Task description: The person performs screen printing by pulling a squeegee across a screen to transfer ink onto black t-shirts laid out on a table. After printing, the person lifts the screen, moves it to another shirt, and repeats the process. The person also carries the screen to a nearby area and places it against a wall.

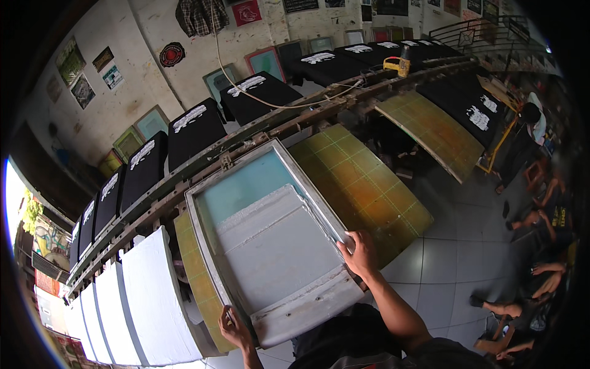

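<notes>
Framed screen lies over the yellow-green board, far edge by the metal rail; my left hand clasps its near left corner, my right hand its right edge.

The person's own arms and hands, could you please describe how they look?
The left hand and right hand are ungloved. Both visible forearms are bare, with no watch or band visible; a dark sleeve shows at the upper right arm.

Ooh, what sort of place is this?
Probably a fabric-printing workshop: there's a framed screen, a row of black cloths with white prints, and more frames leaning by the wall.
</notes>
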`<state>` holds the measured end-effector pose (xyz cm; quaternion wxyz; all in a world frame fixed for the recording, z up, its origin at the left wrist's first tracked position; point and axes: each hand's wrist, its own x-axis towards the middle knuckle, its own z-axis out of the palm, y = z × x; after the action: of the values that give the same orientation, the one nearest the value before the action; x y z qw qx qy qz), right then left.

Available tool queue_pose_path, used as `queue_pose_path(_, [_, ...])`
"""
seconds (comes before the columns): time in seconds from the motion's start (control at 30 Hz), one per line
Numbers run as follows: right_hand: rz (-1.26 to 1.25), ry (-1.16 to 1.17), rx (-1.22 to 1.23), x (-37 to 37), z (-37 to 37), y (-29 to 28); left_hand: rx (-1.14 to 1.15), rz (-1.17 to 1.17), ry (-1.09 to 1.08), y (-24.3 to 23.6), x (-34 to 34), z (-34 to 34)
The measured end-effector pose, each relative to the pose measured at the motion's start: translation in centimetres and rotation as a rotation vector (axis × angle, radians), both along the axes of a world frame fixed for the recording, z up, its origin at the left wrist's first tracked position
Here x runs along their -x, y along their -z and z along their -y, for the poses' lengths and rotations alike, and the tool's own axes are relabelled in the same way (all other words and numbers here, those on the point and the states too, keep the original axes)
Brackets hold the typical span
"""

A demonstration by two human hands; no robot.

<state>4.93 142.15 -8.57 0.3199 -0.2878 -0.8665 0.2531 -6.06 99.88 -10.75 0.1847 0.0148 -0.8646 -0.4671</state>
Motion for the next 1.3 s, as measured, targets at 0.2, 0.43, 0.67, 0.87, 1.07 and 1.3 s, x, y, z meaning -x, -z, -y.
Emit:
queue_pose_path(0.2, [-0.004,-0.002,-0.007,-0.1,-0.1,0.2,-0.056,0.046,-0.009,-0.2,-0.1,-0.3])
queue_pose_path(0.43, [0.001,-0.001,0.014,-0.2,0.1,-0.3,-0.014,0.042,-0.006,-0.3,-0.1,0.0])
queue_pose_path(0.67, [0.017,0.010,0.060,-0.2,0.4,-1.0,-0.019,0.040,0.002,-0.6,-0.6,0.0])
queue_pose_path(0.87, [0.003,0.032,0.006,-0.4,0.5,-0.5,-0.018,0.078,0.002,-1.5,-0.8,-0.7])
queue_pose_path(1.07, [0.007,0.026,-0.024,-0.4,0.6,-0.6,0.017,0.085,-0.002,-3.6,-1.9,-1.8])
queue_pose_path(1.3, [0.002,0.019,-0.028,-0.6,0.4,-0.9,-0.001,0.129,0.004,-3.0,-1.7,-1.6])
